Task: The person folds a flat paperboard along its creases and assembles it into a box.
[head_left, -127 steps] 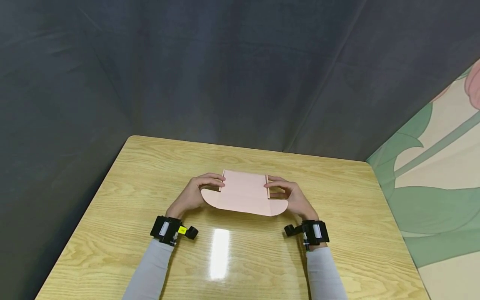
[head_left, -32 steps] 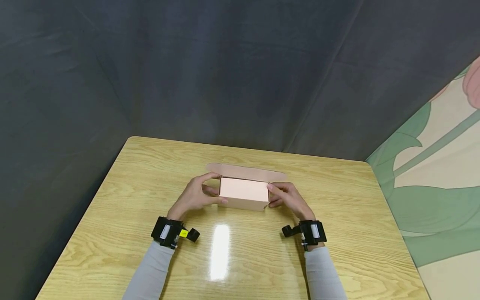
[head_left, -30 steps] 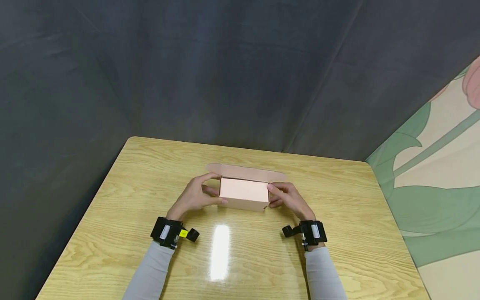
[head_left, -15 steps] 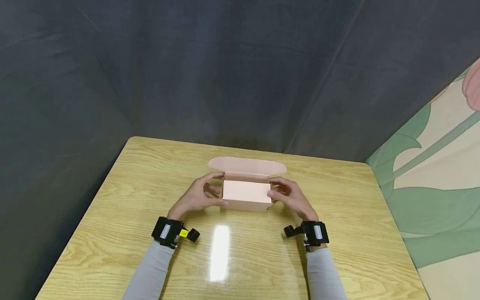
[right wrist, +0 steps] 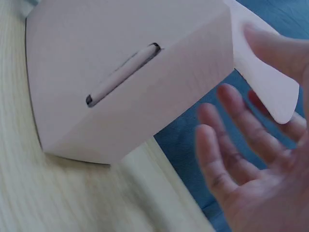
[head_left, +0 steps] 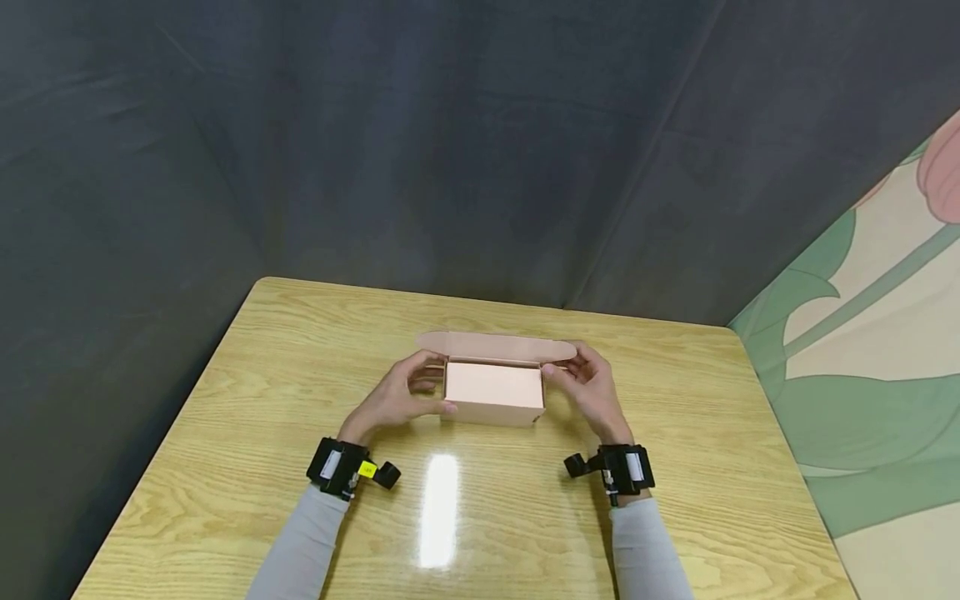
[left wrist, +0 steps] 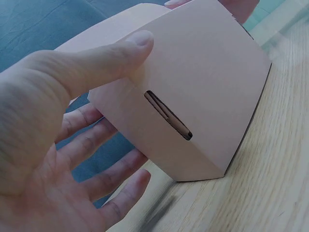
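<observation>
A small pale pink cardboard box (head_left: pixel 492 385) stands on the wooden table (head_left: pixel 495 517) between both hands, its long flap (head_left: pixel 495 345) with rounded ends rising along the far edge. My left hand (head_left: pixel 397 396) holds the left end, thumb on the near face and index finger at the far corner. In the left wrist view, the other fingers spread loosely beside a slotted face (left wrist: pixel 169 116). At the right end is my right hand (head_left: pixel 592 392), its thumb by the top corner and a finger behind the flap's rounded end. The right wrist view shows its remaining fingers apart from the box.
A dark curtain (head_left: pixel 450 150) hangs behind the table's far edge. To the right is a cloth with a leaf and flower pattern (head_left: pixel 885 375). Black cameras are strapped on both wrists, and glare (head_left: pixel 438 508) lies on the near tabletop.
The panel that faced me with its side tabs is folded into a box shape. Lately the far flap has tilted toward me, and my right hand has shifted up behind its end.
</observation>
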Tool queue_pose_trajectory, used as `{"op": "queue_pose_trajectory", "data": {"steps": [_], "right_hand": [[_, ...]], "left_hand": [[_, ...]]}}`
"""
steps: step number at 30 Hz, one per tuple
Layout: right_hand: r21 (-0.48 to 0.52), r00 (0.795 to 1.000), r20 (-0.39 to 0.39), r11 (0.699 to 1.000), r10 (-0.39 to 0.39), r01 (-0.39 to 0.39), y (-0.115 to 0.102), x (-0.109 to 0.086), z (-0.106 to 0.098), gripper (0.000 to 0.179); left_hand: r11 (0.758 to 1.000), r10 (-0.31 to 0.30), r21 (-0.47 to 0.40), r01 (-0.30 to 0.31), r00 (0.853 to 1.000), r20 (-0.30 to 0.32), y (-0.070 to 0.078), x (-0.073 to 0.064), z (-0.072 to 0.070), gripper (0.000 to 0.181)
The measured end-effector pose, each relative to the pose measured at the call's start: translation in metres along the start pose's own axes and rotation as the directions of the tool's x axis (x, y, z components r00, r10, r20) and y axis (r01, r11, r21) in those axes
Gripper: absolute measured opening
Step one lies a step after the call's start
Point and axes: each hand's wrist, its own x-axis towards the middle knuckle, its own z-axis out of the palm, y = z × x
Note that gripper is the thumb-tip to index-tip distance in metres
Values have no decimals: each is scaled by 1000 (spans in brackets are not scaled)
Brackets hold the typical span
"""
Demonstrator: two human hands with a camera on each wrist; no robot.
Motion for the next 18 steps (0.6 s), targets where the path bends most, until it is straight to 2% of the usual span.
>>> {"op": "queue_pose_trajectory", "data": {"steps": [4, 7, 8, 14, 18], "right_hand": [[-39, 989, -101, 994, -108, 105, -5, 2, 3, 23], [-70, 975, -141, 984, -172, 163, -8, 2, 6, 14], [-83, 971, -150, 981, -188, 177, -9, 2, 6, 12], [-162, 958, -178, 967, -225, 197, -14, 2, 6, 6], [-179, 954, -176, 961, -242, 210, -15, 2, 5, 5]], "left_hand": [[1000, -11, 10, 11, 1000, -9, 0, 0, 2, 74], [1000, -10, 3, 10, 1000, -12, -1, 0, 3, 77], [1000, -13, -2, 13, 1000, -16, -1, 0, 3, 83], [997, 23, -70, -27, 998, -59, -4, 0, 6, 112], [995, 69, -74, -73, 996, -57, -4, 2, 8, 104]]}}
